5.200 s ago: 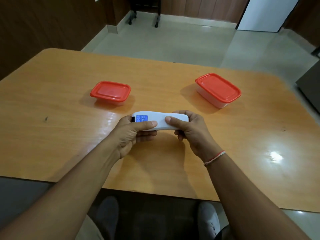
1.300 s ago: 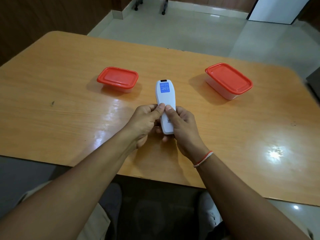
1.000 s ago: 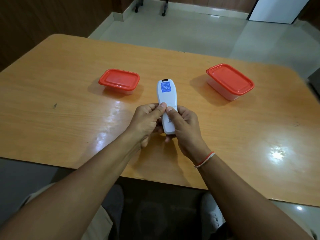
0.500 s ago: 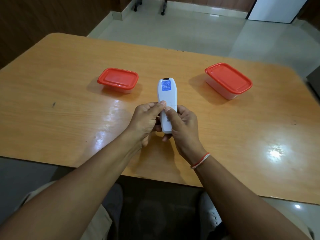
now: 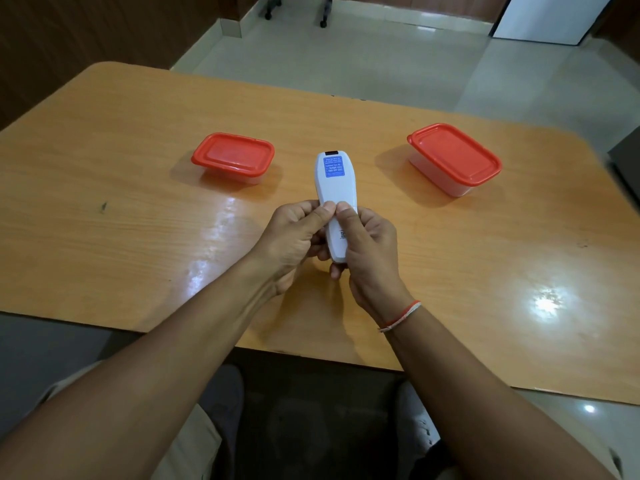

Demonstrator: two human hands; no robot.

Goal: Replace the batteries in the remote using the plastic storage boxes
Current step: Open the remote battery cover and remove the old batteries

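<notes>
A white remote with a blue label near its far end lies back side up, pointing away from me, above the middle of the wooden table. My left hand grips its near half from the left, and my right hand grips it from the right. Both thumbs press side by side on its back. A small clear storage box with a red lid stands to the left of the remote. A larger one stands to the right. Both lids are on.
The table's near edge runs just below my forearms, with my knees and shoes under it. A dark cabinet edge stands past the table's right side. Chair castors show on the tiled floor beyond.
Five seconds ago the remote lay crosswise between my hands; now it points away from me. Over the last second my grip and the thumbs stayed almost the same.
</notes>
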